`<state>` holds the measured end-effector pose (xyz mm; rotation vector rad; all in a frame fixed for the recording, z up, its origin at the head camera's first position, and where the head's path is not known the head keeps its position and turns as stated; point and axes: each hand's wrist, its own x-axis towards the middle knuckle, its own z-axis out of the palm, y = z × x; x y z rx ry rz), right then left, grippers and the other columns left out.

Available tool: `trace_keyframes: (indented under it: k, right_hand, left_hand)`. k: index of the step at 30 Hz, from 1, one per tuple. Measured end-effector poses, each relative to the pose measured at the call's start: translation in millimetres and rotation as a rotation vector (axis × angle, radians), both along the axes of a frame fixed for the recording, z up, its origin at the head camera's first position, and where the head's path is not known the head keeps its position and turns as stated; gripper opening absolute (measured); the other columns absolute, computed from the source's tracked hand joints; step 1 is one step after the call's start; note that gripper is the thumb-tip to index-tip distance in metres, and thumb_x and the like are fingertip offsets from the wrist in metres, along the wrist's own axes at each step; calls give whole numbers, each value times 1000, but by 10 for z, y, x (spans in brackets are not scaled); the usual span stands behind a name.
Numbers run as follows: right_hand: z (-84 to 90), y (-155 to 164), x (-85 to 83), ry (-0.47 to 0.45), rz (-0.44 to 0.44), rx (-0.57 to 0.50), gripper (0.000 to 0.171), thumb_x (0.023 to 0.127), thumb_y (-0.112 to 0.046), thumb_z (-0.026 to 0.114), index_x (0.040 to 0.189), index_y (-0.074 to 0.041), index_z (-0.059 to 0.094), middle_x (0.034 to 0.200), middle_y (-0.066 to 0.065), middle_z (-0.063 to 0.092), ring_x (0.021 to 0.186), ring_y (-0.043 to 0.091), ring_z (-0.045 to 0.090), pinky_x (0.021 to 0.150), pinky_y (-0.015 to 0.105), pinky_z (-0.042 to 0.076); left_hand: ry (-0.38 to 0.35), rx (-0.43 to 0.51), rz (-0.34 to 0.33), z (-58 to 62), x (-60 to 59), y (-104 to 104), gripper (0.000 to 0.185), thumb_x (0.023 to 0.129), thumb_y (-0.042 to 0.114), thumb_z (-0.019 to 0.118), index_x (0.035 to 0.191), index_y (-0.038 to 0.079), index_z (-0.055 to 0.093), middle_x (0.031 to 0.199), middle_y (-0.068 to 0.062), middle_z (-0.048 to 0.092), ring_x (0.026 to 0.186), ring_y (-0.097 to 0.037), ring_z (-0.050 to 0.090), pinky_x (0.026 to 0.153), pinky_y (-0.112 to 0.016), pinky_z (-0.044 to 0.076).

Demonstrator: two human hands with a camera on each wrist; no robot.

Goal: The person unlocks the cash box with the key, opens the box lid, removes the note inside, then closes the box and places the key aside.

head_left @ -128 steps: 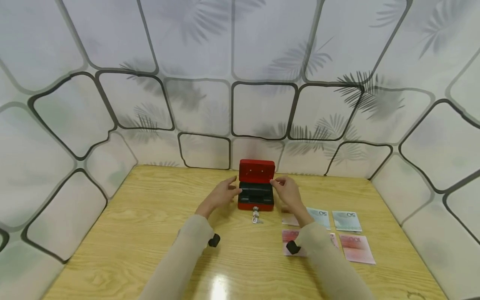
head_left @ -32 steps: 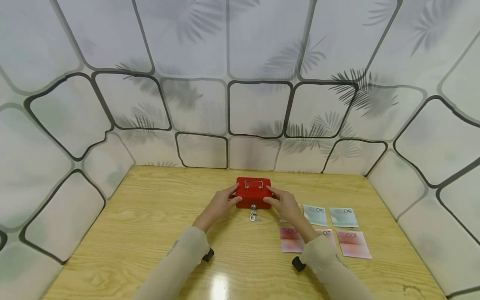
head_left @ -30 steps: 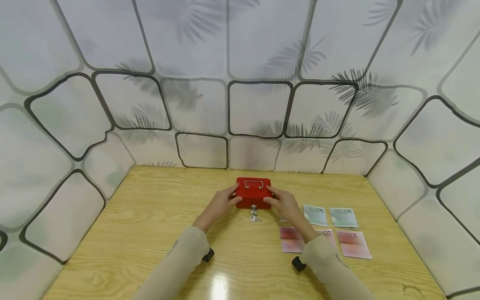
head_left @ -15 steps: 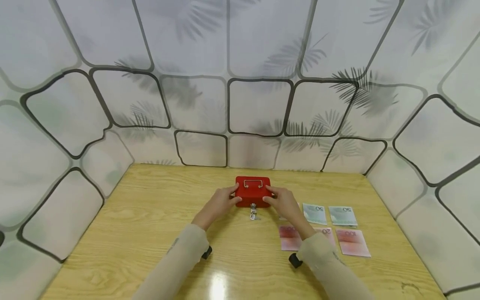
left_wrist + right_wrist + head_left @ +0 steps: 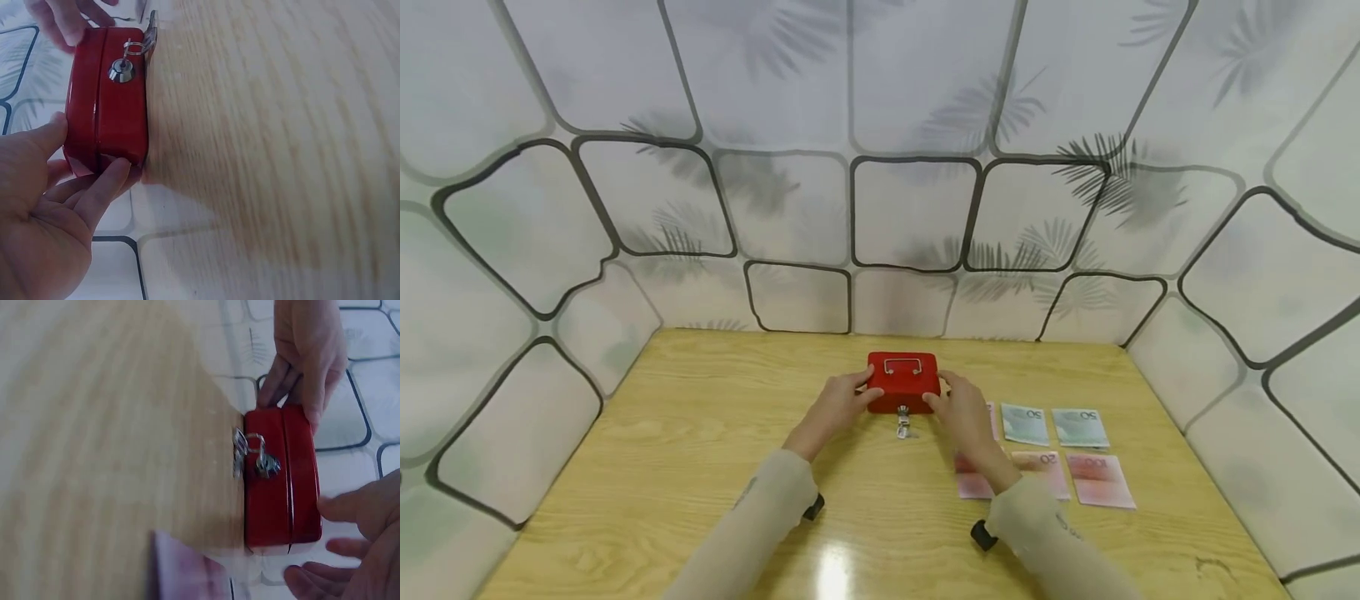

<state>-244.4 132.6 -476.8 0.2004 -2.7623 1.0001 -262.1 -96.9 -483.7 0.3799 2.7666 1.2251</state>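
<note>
A pale wall printed with dark rounded outlines and palm-leaf shadows wraps round three sides of a light wooden bench. Toward the far middle of the bench stands a small red cash box, lid down, with a metal handle lying flat on top. A key sits in the lock on the front wall, and a second key hangs from it on a ring down to the wood.

The left hand holds the box's left end, thumb on the lid edge and fingers bent against the side and lower corner. The right hand is at the right end; the head view shows its thumb at the front corner, while the right wrist view shows the fingers spread loosely just beside the box, so whether they touch it cannot be told.

To the right of the box lie banknotes in two rows: greenish ones marked 50 farther back, pinkish ones nearer, one partly hidden under the right forearm.
</note>
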Motion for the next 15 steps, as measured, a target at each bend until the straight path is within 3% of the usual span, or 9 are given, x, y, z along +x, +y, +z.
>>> trace_keyframes:
  k: [4,8,10,15]
  right_hand:
    - [-39,-96,170,55,-87,-48,29,92,-18,79,109,3,70,96,15,69,80,26,65,66,41,56]
    - [-83,-214,289,9,-65,-22,18,92,-19,79,93,-4,70,80,4,68,69,18,63,57,36,53]
    - [-122,-261,320,-24,-37,22,19,93,-21,79,92,-4,71,81,4,70,71,18,65,59,36,55]
    - [-189,-344,327,-53,-6,84,22,93,-25,79,88,-4,74,82,4,72,69,18,65,59,36,55]
  left_hand:
    - [1,14,0,-4,14,-4,62,104,34,64,156,7,43,115,-22,69,53,-9,34,51,-22,38]
    - [17,-5,4,4,5,-12,62,103,33,65,155,7,44,95,-17,69,50,-8,33,49,-21,36]
    - [12,-19,-1,7,4,-12,63,103,35,65,156,7,43,74,-7,58,49,-8,34,48,-21,35]
    - [-8,-23,-5,22,6,-1,64,103,36,65,156,7,43,57,5,42,48,-8,35,47,-21,34]
